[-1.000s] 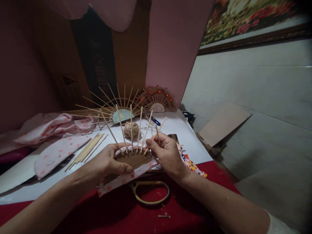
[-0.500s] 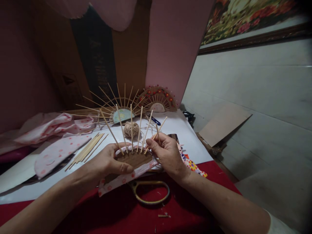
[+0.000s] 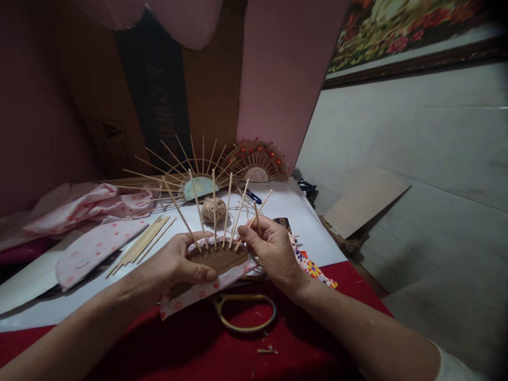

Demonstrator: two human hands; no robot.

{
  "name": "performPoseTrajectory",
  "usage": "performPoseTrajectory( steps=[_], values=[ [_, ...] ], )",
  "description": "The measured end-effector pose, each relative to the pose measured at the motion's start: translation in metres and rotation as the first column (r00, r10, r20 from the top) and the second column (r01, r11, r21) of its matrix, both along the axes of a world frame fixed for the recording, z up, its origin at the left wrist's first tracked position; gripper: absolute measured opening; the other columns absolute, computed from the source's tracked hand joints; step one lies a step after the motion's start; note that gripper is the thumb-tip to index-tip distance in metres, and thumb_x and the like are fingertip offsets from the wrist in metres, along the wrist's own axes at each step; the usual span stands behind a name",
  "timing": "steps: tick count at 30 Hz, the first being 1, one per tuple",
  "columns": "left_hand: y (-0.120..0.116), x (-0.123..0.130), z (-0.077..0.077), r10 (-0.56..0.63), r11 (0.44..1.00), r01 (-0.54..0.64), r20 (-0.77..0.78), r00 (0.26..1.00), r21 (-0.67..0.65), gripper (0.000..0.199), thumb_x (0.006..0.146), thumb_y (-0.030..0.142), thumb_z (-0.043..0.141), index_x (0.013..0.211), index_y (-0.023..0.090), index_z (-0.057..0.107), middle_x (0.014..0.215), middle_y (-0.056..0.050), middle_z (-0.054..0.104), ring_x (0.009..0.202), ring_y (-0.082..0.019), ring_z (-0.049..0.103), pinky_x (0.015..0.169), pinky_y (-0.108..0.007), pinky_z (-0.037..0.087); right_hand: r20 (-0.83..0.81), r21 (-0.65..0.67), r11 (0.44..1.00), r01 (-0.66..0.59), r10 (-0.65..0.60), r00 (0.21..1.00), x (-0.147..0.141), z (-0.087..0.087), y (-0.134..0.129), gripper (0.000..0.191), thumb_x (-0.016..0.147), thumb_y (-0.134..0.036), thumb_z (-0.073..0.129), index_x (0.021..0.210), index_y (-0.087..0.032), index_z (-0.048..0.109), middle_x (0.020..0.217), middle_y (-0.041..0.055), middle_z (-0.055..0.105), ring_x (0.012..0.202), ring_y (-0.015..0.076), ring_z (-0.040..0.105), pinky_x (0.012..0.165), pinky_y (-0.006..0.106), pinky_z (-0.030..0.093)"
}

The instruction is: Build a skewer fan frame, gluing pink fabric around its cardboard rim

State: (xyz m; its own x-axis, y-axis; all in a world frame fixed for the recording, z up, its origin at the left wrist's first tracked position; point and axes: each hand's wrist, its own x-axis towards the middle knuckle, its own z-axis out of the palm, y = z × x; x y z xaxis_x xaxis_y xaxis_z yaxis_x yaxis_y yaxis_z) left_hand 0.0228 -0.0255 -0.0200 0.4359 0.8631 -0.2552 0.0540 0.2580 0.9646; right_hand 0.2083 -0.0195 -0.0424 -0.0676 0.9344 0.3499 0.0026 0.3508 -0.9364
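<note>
My left hand grips the left side of a brown half-round piece edged with pink dotted cloth, its thumb lying on top. Several thin wooden sticks fan upward from the curved far edge. At the right end of that edge, my right hand pinches a slanting stick between thumb and fingers. Another short stick rises beside those fingers. Below the piece, a scissors handle sticks out over the red cloth.
Behind the sticks are a twine ball, a stick fan and a decorated fan. Loose sticks and a dotted half-round piece lie left. Floral cloth is at right.
</note>
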Motion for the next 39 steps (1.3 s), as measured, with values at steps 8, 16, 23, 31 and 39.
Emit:
performPoseTrajectory(
  steps=[8,16,23,31,39],
  values=[
    [-0.001,0.001,0.002,0.009,1.000,-0.009,-0.005,1.000,0.000,0.061,0.050,0.016,0.078,0.109,0.018,0.065,0.073,-0.004,0.072,0.062,-0.017,0.063,0.053,-0.023,0.046,0.000,0.004,1.000,-0.002,0.002,1.000,-0.001,0.000,0.000,0.026,0.081,-0.036,0.060,0.066,-0.017,0.052,0.058,-0.0037,0.046,0.053,0.0089,0.037,0.049,0.022,0.030],
    [-0.001,0.003,0.003,0.047,0.999,-0.048,0.021,0.999,0.012,0.051,0.047,0.014,0.077,0.097,0.017,0.070,0.071,-0.005,0.073,0.060,-0.018,0.064,0.052,-0.024,0.047,0.030,0.021,1.000,0.019,-0.019,0.999,0.002,-0.002,0.001,0.032,0.082,-0.045,0.058,0.066,-0.017,0.055,0.056,-0.0036,0.046,0.050,0.0084,0.035,0.047,0.022,0.028],
    [-0.001,0.003,0.009,0.097,0.995,-0.097,0.060,0.993,-0.012,0.044,0.048,0.012,0.076,0.091,0.019,0.071,0.072,-0.004,0.074,0.058,-0.018,0.065,0.051,-0.024,0.049,-0.081,-0.008,0.999,0.039,-0.040,0.996,0.003,-0.006,0.003,0.040,0.086,-0.053,0.047,0.079,-0.017,0.060,0.072,0.0020,0.059,0.048,0.0078,0.036,0.045,0.022,0.027],
    [0.003,-0.003,0.006,0.160,0.987,-0.157,0.097,0.982,-0.038,0.057,0.051,0.013,0.079,0.105,0.017,0.062,0.076,-0.008,0.073,0.058,-0.021,0.065,0.051,-0.029,0.052,-0.182,0.000,0.969,0.248,-0.244,0.953,0.005,-0.005,0.007,0.029,0.090,-0.039,0.044,0.076,-0.018,0.059,0.067,-0.0014,0.051,0.062,0.0115,0.045,0.059,0.024,0.036],
    [0.001,-0.001,0.011,0.180,0.984,-0.180,0.101,0.978,-0.014,0.051,0.052,0.011,0.077,0.102,0.014,0.065,0.075,-0.008,0.074,0.058,-0.021,0.067,0.050,-0.026,0.052,-0.226,0.002,0.968,0.250,-0.243,0.943,0.007,-0.002,0.008,0.036,0.087,-0.048,0.046,0.077,-0.018,0.064,0.065,-0.0004,0.053,0.056,0.0105,0.044,0.052,0.023,0.034]
  ],
)
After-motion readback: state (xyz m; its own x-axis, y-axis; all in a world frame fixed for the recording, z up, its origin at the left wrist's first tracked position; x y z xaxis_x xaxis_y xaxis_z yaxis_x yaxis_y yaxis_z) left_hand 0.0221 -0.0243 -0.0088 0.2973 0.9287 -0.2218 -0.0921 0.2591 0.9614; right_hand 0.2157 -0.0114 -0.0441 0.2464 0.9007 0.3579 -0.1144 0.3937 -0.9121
